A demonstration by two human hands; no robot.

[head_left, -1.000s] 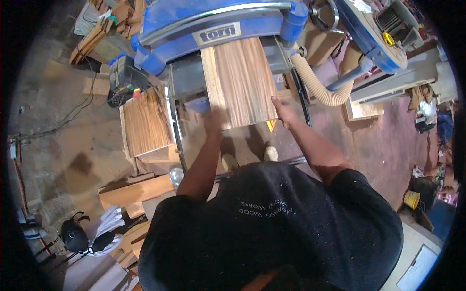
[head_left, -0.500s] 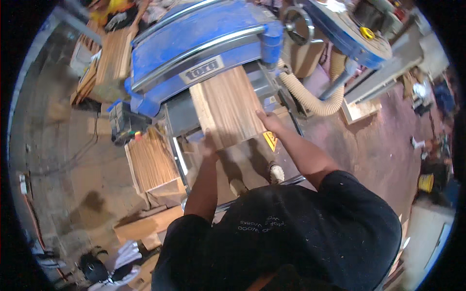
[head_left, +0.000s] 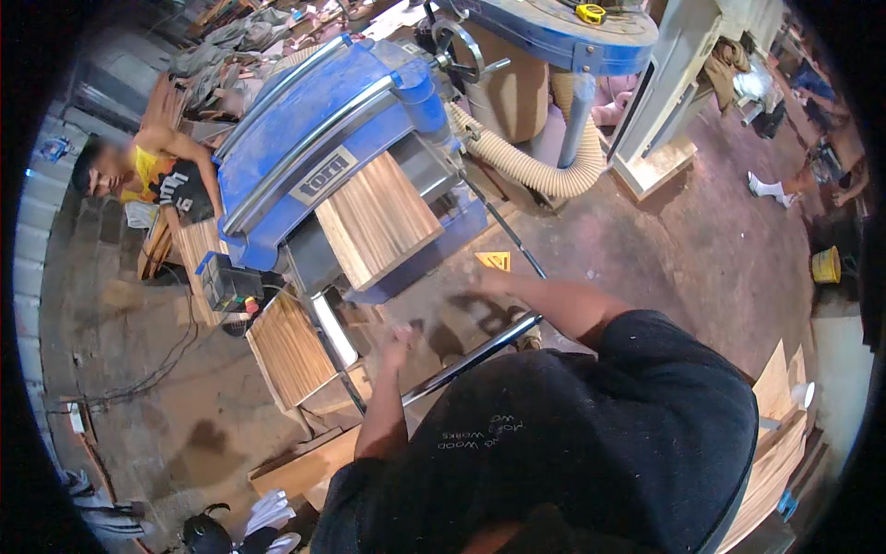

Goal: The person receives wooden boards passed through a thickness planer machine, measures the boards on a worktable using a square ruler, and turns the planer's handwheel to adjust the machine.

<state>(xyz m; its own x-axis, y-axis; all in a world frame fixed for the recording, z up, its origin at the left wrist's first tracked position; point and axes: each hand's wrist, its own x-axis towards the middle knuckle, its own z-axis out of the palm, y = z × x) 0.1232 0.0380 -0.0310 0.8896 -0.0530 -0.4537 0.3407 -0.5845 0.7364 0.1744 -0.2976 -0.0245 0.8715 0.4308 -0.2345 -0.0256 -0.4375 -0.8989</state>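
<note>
A striped light-brown wooden board (head_left: 383,222) lies on the bed of a blue thickness planer (head_left: 323,138). Its far end is under the machine's front; its near end sticks out toward me. Both my hands are off it. My left hand (head_left: 398,345) hangs in the air below the board's near end, fingers loosely apart and nothing in them. My right hand (head_left: 486,281) is to the right, short of the board and near a yellow warning triangle (head_left: 496,260). Motion smears its fingers, though no object shows in it.
A metal roller bar (head_left: 475,355) crosses before my body. Left of the planer stand another striped board (head_left: 291,355) and a dark control box (head_left: 228,282). A co-worker (head_left: 171,175) leans at the planer's far left side. A ribbed hose (head_left: 544,175) curves at right.
My hands have let go of the board and drawn back toward me. The board sits apart from them on the bed. My view has turned, bringing the co-worker in at left.
</note>
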